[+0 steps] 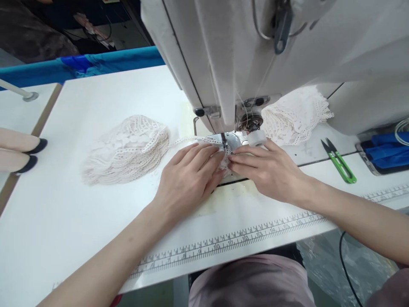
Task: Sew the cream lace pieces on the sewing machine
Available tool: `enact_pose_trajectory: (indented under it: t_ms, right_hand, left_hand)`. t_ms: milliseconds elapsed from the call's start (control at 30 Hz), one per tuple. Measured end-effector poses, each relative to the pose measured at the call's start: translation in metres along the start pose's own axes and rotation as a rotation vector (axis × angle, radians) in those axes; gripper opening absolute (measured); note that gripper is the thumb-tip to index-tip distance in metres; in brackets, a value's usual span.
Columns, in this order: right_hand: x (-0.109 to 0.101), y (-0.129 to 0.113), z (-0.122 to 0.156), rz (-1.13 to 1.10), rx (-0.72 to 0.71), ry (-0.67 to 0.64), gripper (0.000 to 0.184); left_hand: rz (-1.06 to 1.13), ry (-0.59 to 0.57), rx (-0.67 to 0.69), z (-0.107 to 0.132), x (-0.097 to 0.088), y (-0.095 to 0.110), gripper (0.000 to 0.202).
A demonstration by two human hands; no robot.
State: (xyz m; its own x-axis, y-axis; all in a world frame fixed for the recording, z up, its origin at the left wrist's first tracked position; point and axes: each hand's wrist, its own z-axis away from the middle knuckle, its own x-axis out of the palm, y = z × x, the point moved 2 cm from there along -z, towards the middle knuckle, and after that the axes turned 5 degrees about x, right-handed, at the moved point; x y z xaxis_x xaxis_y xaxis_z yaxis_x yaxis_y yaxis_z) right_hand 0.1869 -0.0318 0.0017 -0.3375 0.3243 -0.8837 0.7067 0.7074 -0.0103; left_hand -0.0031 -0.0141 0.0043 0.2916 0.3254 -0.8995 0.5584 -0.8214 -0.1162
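1. Centre of the frame: the left hand (188, 175) lies flat, fingers stretched out, pressing the lace strip (185, 140) onto the counter (79, 221). Nothing is clenched and nothing is lifted.
2. The right hand (268, 170) comes in from the right side, also spread flat. Its fingertips meet the left hand's fingertips on the same lace, just in front of the presser foot (223, 138).
3. The strip runs from the lace pile (128, 147) at centre left straight under the foot of the sewing machine (223, 51), which fills the upper half of the frame.
4. A second lace heap (297, 113) sits behind the needle, right of centre.
5. My read: this is the guiding stage, with the lace held taut and lined up at the needle.
6. A next move would call for both hands to feed evenly and flat, with fingertips clear of the needle and the edge of the strip held straight.
7. Green snips (340, 162) lie untouched at right, well apart from the hands. A printed ruler (239, 238) runs along the counter's near edge.
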Motion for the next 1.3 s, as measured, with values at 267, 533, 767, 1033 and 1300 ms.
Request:
enact_pose_trajectory:
  t_ms: [267, 533, 767, 1033, 1300]
  right_hand:
    - [0.005, 0.005, 0.001, -0.010, 0.003, 0.002, 0.039]
    - [0.004, 0.003, 0.000, 0.029, -0.001, -0.055, 0.038]
    - [0.002, 0.003, 0.000, 0.044, -0.003, -0.068, 0.037]
    - [0.003, 0.002, -0.001, 0.042, 0.002, -0.062, 0.037]
    - [0.002, 0.005, -0.003, 0.047, 0.017, 0.039, 0.028]
  left_hand:
    - [0.025, -0.076, 0.004, 0.001, 0.005, 0.002, 0.039]
    - [-0.014, -0.058, 0.040, 0.002, 0.007, 0.004, 0.043]
    - [-0.022, -0.041, 0.048, 0.001, 0.005, 0.004, 0.043]
    - [-0.010, -0.020, 0.045, 0.002, 0.008, 0.004, 0.042]
    - [0.037, 0.080, 0.103, 0.006, -0.006, 0.006, 0.024]
